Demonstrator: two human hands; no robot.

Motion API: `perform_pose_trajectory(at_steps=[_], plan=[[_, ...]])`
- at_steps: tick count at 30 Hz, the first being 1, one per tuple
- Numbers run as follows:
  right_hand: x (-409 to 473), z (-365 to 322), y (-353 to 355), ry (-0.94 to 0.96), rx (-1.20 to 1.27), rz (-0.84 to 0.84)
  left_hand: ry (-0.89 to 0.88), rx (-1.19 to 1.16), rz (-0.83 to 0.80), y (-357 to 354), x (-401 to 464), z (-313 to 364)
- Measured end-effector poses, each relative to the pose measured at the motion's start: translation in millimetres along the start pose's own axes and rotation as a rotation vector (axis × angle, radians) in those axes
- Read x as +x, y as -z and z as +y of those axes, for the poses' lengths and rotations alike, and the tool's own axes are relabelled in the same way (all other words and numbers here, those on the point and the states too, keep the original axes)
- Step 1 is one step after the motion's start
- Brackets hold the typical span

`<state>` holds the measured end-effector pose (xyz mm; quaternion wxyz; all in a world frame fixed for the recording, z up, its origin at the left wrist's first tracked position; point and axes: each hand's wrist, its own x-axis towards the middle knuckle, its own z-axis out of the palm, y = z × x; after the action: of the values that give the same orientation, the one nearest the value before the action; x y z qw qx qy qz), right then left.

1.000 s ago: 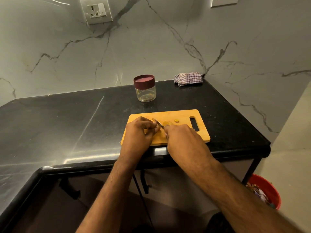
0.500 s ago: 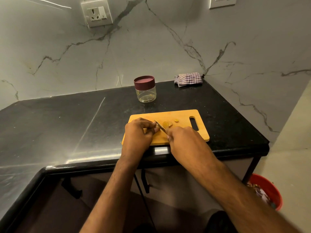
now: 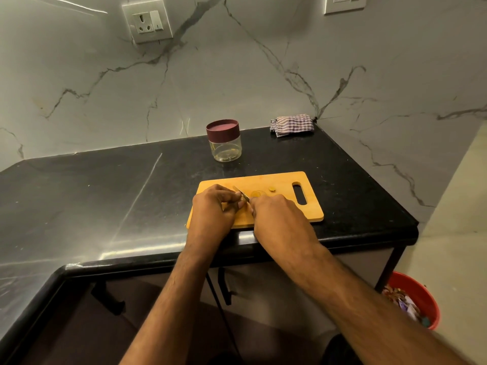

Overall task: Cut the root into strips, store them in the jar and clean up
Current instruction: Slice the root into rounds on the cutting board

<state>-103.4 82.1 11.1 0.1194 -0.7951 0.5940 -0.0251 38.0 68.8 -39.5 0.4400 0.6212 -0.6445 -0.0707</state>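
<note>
Slowly Does It: Slicing the Root on the Board

Right now both hands meet over the near half of the wooden cutting board (image 3: 279, 180), which lies close to the front edge of the black counter (image 3: 105, 185). The right hand (image 3: 276, 217) is curled around the handle of a small knife (image 3: 243, 194), whose blade angles up and to the left between the two hands. The left hand (image 3: 210, 209) has its fingers bent down at the blade, apparently pinning the root; the root itself is hidden under those fingers, so I cannot tell how much of it remains. Two cut pieces lie just past the blade: a pale round slice (image 3: 257, 192) and a smaller yellow piece (image 3: 272, 189).

Judging by this, cutting is at an early stage and nothing has gone into the jar (image 3: 224, 144), which stands behind the board with its maroon lid on. To do the step well, the left fingertips should stay tucked back from the edge, the blade should come straight down with light pressure, and the rounds need laying flat before being drawn into strips. A small hard root may roll or skid on the board, so a firm hold matters. A checked cloth (image 3: 292, 125) waits in the back corner for wiping
</note>
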Motion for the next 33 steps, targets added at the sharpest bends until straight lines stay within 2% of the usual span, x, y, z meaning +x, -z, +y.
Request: perform_pose_trajectory(at_steps=[3,11,15,17,25,33], plan=[[15,-8,16,-0.025,-0.007,-0.218,-0.001,0.016,-0.009,1,2,0],[14,-5,9,-0.010,0.017,-0.137,0.020,0.034,0.023,-1,1,4],[-8,8,-6,0.054,-0.015,0.055,0.011,0.019,0.025,-1,1,2],[-14,13,-7,0.076,0.006,0.098,0.000,0.009,0.011,-1,0,3],[-23,10,-2,0.060,0.010,0.083,-0.018,-0.012,-0.007,-2,-2,7],[-2,-7,14,0.032,0.023,-0.012,-0.020,0.026,-0.010,0,-4,8]])
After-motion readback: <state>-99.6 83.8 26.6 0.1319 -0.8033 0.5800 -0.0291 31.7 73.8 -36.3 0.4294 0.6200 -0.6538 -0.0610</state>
